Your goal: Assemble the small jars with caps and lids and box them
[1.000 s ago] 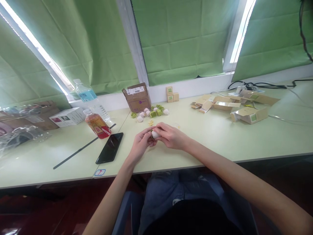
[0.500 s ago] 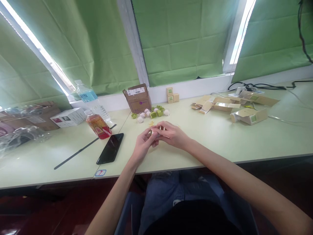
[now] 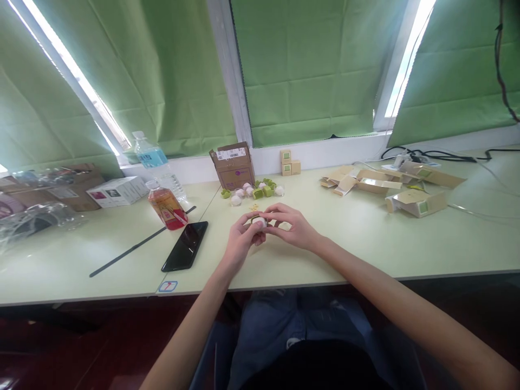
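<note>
My left hand point(image 3: 240, 240) and my right hand point(image 3: 293, 226) meet over the pale green table point(image 3: 365, 244), fingers pinched together around a small white round item with a green rim point(image 3: 260, 221). Just beyond them lies a heap of similar white and green small pieces point(image 3: 252, 190) in front of an open brown cardboard box point(image 3: 233, 164). Tiny yellow bits point(image 3: 254, 206) lie between the heap and my hands.
A black phone point(image 3: 185, 245) lies left of my hands, with a red drink bottle point(image 3: 166, 204), a water bottle point(image 3: 156, 162) and a white carton point(image 3: 117, 190) behind it. Small tan cubes point(image 3: 289, 162) stand by the window ledge. Flat and folded tan cartons point(image 3: 406, 187) and cables point(image 3: 439, 156) fill the right.
Both hands stay joined on the small item, fingers shifting slightly around it. The camera has tilted a little, so everything sits slightly lower and to the right.
</note>
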A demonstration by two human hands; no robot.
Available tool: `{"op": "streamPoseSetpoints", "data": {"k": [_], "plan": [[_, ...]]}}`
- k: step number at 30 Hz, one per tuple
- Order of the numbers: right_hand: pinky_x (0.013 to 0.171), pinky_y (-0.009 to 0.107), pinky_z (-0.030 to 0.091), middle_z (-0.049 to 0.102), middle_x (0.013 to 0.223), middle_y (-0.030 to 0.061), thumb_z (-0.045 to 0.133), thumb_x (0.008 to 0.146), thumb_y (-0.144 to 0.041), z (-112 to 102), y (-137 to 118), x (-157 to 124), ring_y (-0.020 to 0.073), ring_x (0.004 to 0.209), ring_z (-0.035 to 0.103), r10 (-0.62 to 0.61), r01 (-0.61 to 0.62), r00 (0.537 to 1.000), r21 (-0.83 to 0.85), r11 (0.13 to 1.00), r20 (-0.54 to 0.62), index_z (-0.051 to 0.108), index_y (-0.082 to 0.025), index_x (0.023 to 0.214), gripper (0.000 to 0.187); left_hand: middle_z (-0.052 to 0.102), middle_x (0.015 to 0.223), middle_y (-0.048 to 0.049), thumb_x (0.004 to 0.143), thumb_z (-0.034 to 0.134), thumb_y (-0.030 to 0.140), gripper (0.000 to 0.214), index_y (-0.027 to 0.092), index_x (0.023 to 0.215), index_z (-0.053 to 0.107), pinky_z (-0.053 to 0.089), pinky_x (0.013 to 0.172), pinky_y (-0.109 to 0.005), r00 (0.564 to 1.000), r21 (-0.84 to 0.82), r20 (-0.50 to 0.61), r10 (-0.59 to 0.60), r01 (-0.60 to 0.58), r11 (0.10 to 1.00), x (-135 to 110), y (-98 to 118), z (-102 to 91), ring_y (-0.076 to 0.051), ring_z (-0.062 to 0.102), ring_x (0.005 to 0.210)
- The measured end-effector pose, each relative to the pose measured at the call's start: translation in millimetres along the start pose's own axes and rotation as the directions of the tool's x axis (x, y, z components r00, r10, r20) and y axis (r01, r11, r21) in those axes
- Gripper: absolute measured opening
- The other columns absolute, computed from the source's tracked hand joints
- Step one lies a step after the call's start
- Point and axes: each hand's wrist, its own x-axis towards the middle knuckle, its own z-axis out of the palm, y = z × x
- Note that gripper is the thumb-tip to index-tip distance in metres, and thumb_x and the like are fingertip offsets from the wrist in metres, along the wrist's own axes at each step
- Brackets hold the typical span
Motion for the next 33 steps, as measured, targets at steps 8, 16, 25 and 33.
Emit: {"op": "streamPoseSetpoints", "data": {"k": [8, 16, 25, 33], "plan": [[0.097, 0.040, 0.057, 0.067, 0.121, 0.0081, 0.064, 0.099, -0.029, 1.5, 7.8, -0.5, 0.0207, 0.108, 0.067, -0.042, 0.042, 0.999, 0.001, 0.999, -0.003, 0.069, -0.032, 0.133, 0.034, 0.063, 0.068, -0.0017, 0.083, 0.080, 0.040, 0.054, 0.011, 0.125, 0.061, 0.038, 0.056, -0.023, 0.999, 0.073, 0.011, 0.047, -0.048, 0.996, -1.1, -0.8, -1.3, -0.010, 0.053, 0.059], [0.093, 0.041, 0.059, 0.068, 0.118, 0.0102, 0.060, 0.101, -0.027, 3.5, 3.9, 1.4, 0.0218, 0.108, 0.066, -0.126, 0.125, 0.992, -0.051, 0.991, -0.010, 0.068, -0.029, 0.134, 0.034, 0.060, 0.060, 0.0003, 0.082, 0.081, 0.041, 0.051, 0.009, 0.119, 0.064, 0.037, 0.051, -0.022, 0.992, 0.134, -0.044, 0.120, -0.114, 0.985, -3.8, 2.5, 7.0, -0.011, 0.052, 0.055], [0.082, 0.036, 0.060, 0.069, 0.108, 0.0091, 0.057, 0.102, -0.032, -5.3, 0.9, -0.8, 0.0199, 0.093, 0.066, -0.091, 0.089, 0.996, -0.101, 0.991, -0.007, 0.066, -0.025, 0.135, 0.035, 0.064, 0.082, -0.0053, 0.090, 0.071, 0.052, 0.057, 0.011, 0.128, 0.062, 0.044, 0.055, -0.025, 0.991, -0.014, 0.035, 0.127, -0.127, 0.992, -0.2, -4.5, 3.9, -0.012, 0.058, 0.062], [0.077, 0.034, 0.056, 0.070, 0.101, 0.0088, 0.052, 0.104, -0.034, -10.0, 2.5, -5.5, 0.0183, 0.079, 0.063, -0.040, 0.062, 0.994, -0.234, 0.970, 0.098, 0.062, -0.023, 0.137, 0.036, 0.063, 0.078, -0.0033, 0.089, 0.071, 0.054, 0.065, 0.013, 0.136, 0.054, 0.048, 0.055, -0.026, 0.996, 0.112, 0.055, 0.071, -0.077, 0.991, -3.5, -1.0, 4.0, -0.014, 0.060, 0.063]]}}
